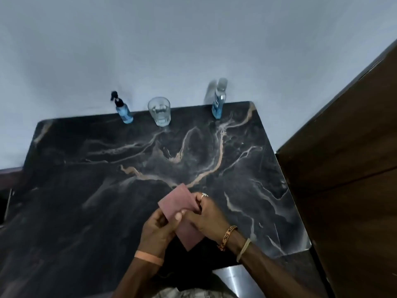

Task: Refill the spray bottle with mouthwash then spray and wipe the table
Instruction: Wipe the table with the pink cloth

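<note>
at 6 o'clock, close to the body, both hands hold a pink cloth just above the near part of the desk. the left hand grips its lower left edge, thumb on top and fingers curled beneath. the right hand pinches the right edge. the cloth looks thin, light and soft, folded flat into a rectangle. it should bunch or unfold easily, so a flat palm on top would likely suit wiping better than an edge pinch.

at the far edge, by the wall, 3 things stand upright and well apart. the spray bottle is at 11 o'clock, small, with blue liquid and a black pump head. it is probably light and easy to tip, so it is best held round the body with 1 finger on the pump. a clear glass stands at 12 o'clock, fragile and likely slippery. the mouthwash bottle is at 1 o'clock, tall and clear. blue liquid shows in its lower part. a grasp round its middle seems safest.
</note>
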A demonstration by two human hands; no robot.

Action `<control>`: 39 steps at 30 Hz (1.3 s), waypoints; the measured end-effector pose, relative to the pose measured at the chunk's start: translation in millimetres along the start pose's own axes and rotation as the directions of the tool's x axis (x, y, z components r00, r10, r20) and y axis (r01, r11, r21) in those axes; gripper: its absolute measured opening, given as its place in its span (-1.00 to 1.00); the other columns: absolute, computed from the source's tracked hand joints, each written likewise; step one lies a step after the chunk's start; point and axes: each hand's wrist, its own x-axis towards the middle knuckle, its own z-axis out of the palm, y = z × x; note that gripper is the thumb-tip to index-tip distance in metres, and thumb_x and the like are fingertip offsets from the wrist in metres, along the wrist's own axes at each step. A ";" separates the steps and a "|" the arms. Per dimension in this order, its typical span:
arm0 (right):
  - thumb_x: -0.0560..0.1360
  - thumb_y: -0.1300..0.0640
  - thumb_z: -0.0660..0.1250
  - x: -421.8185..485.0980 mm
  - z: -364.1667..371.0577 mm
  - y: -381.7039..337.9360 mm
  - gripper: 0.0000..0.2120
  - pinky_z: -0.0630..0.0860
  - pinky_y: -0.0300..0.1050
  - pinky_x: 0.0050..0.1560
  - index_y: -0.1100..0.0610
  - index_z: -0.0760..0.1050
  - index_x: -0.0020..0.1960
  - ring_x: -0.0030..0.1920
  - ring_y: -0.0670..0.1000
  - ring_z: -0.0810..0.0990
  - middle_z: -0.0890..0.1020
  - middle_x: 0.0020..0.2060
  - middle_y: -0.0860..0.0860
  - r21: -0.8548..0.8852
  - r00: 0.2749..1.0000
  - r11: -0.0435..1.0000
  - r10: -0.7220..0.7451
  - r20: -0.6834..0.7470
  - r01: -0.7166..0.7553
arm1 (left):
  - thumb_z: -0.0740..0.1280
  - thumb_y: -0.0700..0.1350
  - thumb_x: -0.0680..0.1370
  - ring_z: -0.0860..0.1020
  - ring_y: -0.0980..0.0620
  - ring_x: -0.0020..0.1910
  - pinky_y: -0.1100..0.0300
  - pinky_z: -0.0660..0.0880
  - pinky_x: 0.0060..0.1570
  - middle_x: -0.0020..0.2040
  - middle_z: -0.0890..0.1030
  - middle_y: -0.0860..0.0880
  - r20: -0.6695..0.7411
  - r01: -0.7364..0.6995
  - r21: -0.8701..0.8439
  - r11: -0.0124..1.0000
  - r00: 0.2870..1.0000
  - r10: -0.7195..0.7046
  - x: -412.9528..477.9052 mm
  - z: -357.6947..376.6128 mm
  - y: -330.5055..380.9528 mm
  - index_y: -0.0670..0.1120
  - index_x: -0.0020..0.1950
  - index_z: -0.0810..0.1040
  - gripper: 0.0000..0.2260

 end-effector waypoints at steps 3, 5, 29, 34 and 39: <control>0.47 0.19 0.40 4.1 10.2 -15.9 -0.85 0.47 -0.31 -0.22 0.03 0.56 0.01 -0.22 -0.22 0.56 0.66 -0.19 -0.11 0.006 1.000 1.000 0.006 0.029 -0.007 | 0.39 -0.32 0.43 0.67 -0.11 -0.08 0.09 0.64 -0.13 0.01 0.67 -0.29 0.004 0.027 -0.046 0.999 1.000 -0.027 5.6 -5.8 18.2 -0.32 0.17 0.54 -0.69; 0.52 0.21 0.38 7.7 13.4 -27.6 -0.86 0.54 -0.12 -0.08 0.10 0.60 0.07 -0.12 -0.12 0.59 0.69 -0.11 0.01 0.001 1.000 1.000 -0.007 0.031 0.007 | 0.36 -0.36 0.47 0.66 -0.17 -0.04 0.02 0.63 -0.04 0.02 0.66 -0.32 0.012 0.025 -0.051 0.998 1.000 -0.025 11.1 -7.1 36.1 -0.35 0.19 0.53 -0.71; 0.29 0.22 0.55 -25.5 -16.8 -94.9 -0.57 0.60 0.23 0.05 0.34 0.57 0.10 0.05 0.22 0.67 0.68 0.03 0.23 0.643 0.815 0.739 0.235 -0.529 0.204 | 0.40 -0.26 0.51 0.64 -0.11 0.04 -0.02 0.59 -0.02 0.01 0.68 -0.19 0.380 -0.048 0.127 0.991 0.925 -0.004 34.2 73.1 165.3 -0.20 0.04 0.56 -0.87; 0.42 0.31 0.49 -33.0 -35.9 -92.8 -0.79 0.64 -0.06 -0.28 0.34 0.60 0.03 -0.12 0.07 0.72 0.71 -0.09 0.17 0.565 0.764 0.800 0.232 -0.602 0.202 | 0.41 -0.26 0.50 0.67 -0.07 -0.03 0.14 0.64 -0.22 -0.03 0.69 -0.15 0.431 -0.136 0.265 0.955 0.902 0.009 39.8 88.1 173.2 -0.17 0.00 0.59 -0.90; 0.44 0.38 0.44 -40.8 -59.9 -72.1 -0.79 0.67 -0.05 -0.20 0.31 0.59 0.07 -0.05 0.08 0.71 0.71 -0.06 0.14 0.495 0.770 0.856 0.215 -0.601 0.147 | 0.43 -0.27 0.49 0.69 -0.02 -0.11 0.06 0.65 -0.14 -0.11 0.71 -0.10 0.448 -0.163 0.379 0.911 0.894 -0.026 51.9 107.6 159.9 -0.14 -0.03 0.62 -0.91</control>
